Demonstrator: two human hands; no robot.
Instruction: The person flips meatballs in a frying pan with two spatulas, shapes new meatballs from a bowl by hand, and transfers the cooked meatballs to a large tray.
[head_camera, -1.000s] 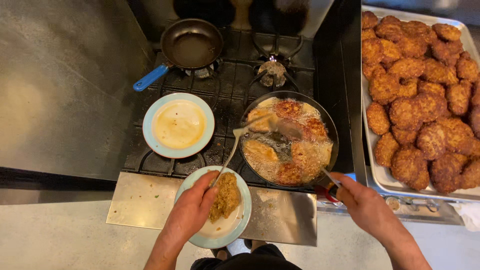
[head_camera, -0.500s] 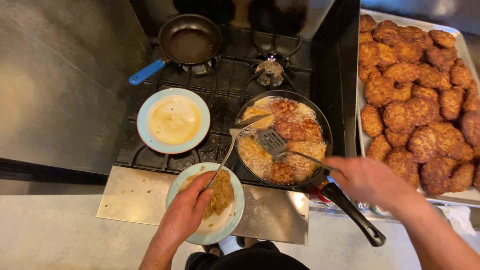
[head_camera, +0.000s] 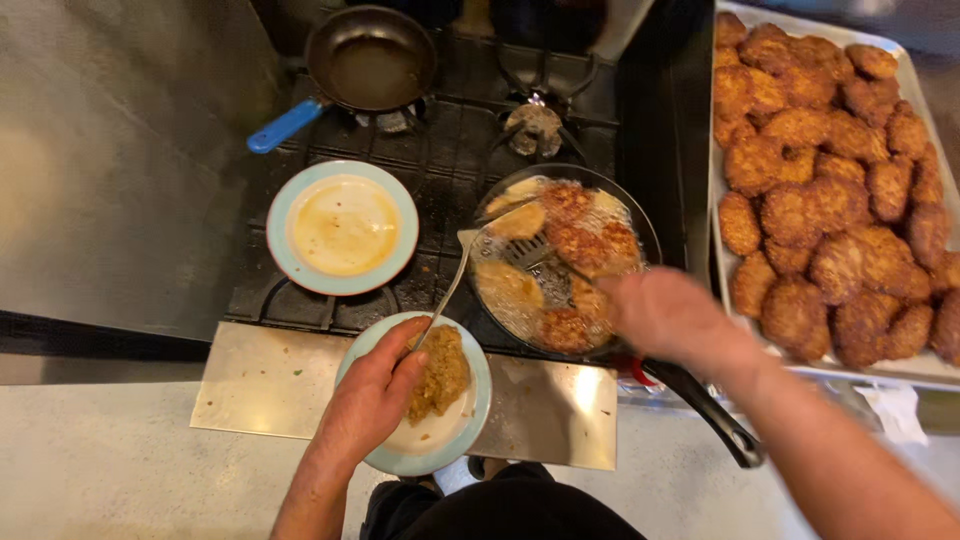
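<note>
Golden patties fry at frame centre — the right hand, pinching a slotted spatula, has slid under one; left hand pinches a spoon by the plate.

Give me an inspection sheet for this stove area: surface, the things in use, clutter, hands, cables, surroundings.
Surface: black gas stove with a metal sheet in front.
Things in use: frying pan of browning patties; slotted spatula in it; plate of batter with a spoon.
Clutter: smeared plate; blue-handled pan.
Hands: left hand grips plate and spoon; right hand, blurred, holds the spatula.
Cables: nothing seen.
Surroundings: tray of fried patties on the right.
</note>
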